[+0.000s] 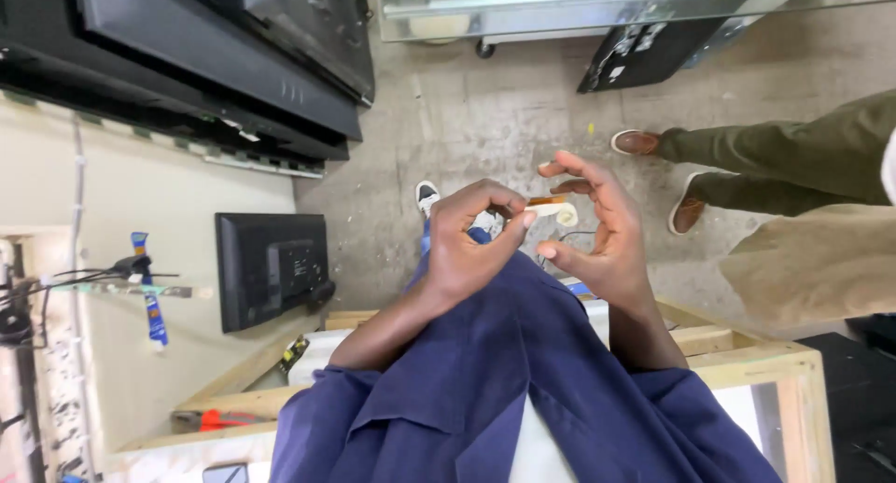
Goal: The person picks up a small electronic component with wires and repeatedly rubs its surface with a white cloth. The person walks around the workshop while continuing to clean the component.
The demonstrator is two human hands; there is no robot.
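Note:
My left hand [467, 245] pinches one end of a small orange strip [544, 202] between thumb and forefinger. The strip points right and ends in a white piece [567, 214]. My right hand [602, 231] is cupped beside that end with fingers spread and thumb below; whether it touches the strip is unclear. Both hands are held above the concrete floor, with dark blue sleeves [523, 371] running down to the bottom edge. My own shoe [427, 196] shows just past the left hand.
Large black flat screens [233, 63] lean at the upper left, and a smaller black monitor [271, 268] stands below them. Another person in olive trousers [793, 156] and brown shoes [637, 142] stands at the right. A wooden frame [747, 352] lies below, with a red-handled tool [210, 418].

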